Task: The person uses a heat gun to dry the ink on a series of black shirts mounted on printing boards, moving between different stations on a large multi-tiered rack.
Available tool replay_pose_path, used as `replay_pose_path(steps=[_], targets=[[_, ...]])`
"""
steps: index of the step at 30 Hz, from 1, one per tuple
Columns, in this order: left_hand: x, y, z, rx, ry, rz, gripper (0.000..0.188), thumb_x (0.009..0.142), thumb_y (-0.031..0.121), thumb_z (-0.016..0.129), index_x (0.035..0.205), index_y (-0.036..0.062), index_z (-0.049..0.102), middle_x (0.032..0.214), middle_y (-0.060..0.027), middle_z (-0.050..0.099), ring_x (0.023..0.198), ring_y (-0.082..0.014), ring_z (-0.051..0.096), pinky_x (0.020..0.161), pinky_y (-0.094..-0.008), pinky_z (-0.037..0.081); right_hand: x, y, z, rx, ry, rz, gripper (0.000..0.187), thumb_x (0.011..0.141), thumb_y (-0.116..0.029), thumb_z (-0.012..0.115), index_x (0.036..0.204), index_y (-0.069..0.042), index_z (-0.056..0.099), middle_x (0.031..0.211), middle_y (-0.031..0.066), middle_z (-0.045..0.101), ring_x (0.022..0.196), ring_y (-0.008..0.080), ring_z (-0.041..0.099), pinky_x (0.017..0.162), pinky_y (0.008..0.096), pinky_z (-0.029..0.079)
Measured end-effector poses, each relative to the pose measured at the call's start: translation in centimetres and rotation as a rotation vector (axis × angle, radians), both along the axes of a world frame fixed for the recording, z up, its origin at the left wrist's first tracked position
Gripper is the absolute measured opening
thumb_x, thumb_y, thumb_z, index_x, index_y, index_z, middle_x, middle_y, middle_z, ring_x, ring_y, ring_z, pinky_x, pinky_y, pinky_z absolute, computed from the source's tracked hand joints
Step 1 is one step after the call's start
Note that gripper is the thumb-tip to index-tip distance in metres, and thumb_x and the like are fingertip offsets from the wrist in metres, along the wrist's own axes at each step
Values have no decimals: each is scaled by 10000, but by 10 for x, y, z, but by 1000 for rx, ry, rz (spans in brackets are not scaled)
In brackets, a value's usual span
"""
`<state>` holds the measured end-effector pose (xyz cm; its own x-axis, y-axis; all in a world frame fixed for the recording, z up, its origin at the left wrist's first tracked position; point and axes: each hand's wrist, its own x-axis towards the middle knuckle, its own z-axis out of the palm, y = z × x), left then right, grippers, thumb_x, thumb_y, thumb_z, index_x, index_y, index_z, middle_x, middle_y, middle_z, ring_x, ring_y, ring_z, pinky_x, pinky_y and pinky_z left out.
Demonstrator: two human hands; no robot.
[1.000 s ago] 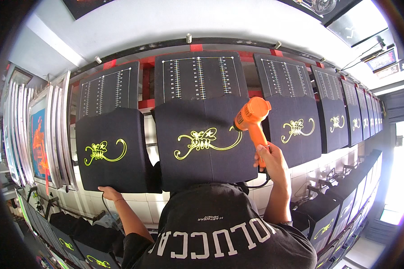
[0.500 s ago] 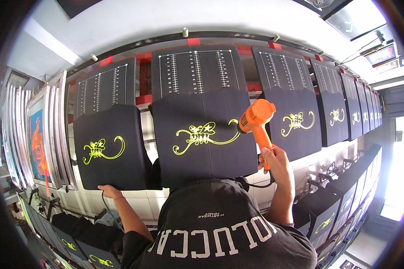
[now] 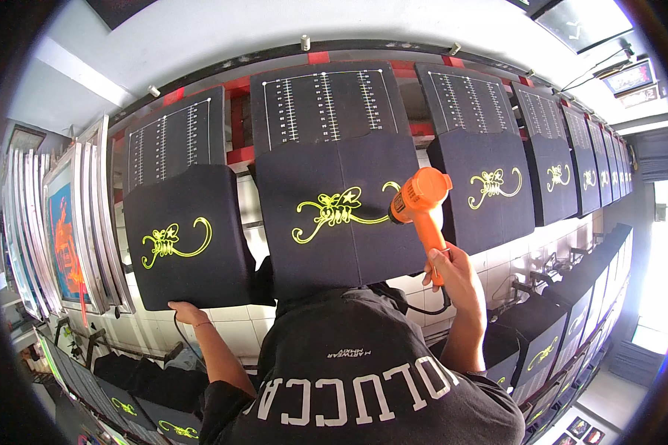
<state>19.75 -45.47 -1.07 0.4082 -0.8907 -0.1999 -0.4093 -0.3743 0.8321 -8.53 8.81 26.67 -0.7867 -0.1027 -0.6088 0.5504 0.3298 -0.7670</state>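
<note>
My right hand (image 3: 460, 280) is wrapped round the handle of an orange heat gun (image 3: 426, 194). The gun's dark nozzle points left, over the right end of the bright yellow print (image 3: 339, 205) on the black fabric (image 3: 312, 256) of the middle board. Low on the left, my left hand (image 3: 190, 313) is by the front edge of another fabric-covered board (image 3: 182, 285), which bears the same yellow print. A thin black cord (image 3: 179, 331) runs down from the fingers of that hand, which are closed on it. The boards' upper parts carry white ruler marks.
A row of similar printed boards (image 3: 490, 200) stretches away to the right on a red and black rack (image 3: 237, 89). Upright screen frames (image 3: 89, 222) stand at the left. Behind me, more printed boards (image 3: 545, 337) line the other side. A second black cable (image 3: 430, 311) hangs below the gun.
The boards and their prints sit slightly higher in the picture. The heat gun stays at nearly the same spot over the middle board's right side, and both hands keep their grip.
</note>
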Motion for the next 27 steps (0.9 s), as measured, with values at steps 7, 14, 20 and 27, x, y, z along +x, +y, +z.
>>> replay_pose_path(steps=[7, 14, 20, 27], targets=[[20, -30, 4, -18, -9, -57, 694, 977, 423, 453, 1098, -254, 548, 1125, -338, 620, 986, -421, 640, 865, -459, 503, 10, -18, 4, -55, -27, 37, 300, 968, -271, 568, 1060, 14, 582, 749, 23, 605, 611, 97, 621, 487, 223, 459], [40, -69, 14, -136, -337, -35, 641, 952, 368, 408, 922, -239, 608, 1018, -420, 604, 941, -509, 626, 847, -547, 492, 13, -42, 4, -68, -52, 73, 291, 971, -259, 566, 1068, 16, 582, 751, 22, 601, 620, 95, 618, 496, 222, 461], [56, -116, 21, -237, -441, 20, 567, 946, 308, 406, 916, -208, 639, 981, -419, 608, 916, -533, 603, 866, -560, 460, 12, -62, 0, -85, -49, 118, 296, 966, -261, 565, 1070, 16, 582, 769, 23, 599, 622, 100, 614, 507, 227, 462], [68, -156, 20, -420, -509, -78, 530, 993, 256, 342, 1008, -206, 603, 1002, -373, 633, 914, -484, 633, 874, -529, 477, -2, -80, 0, -80, -19, 79, 291, 959, -260, 572, 1069, 9, 586, 772, 25, 598, 615, 100, 609, 502, 230, 450]])
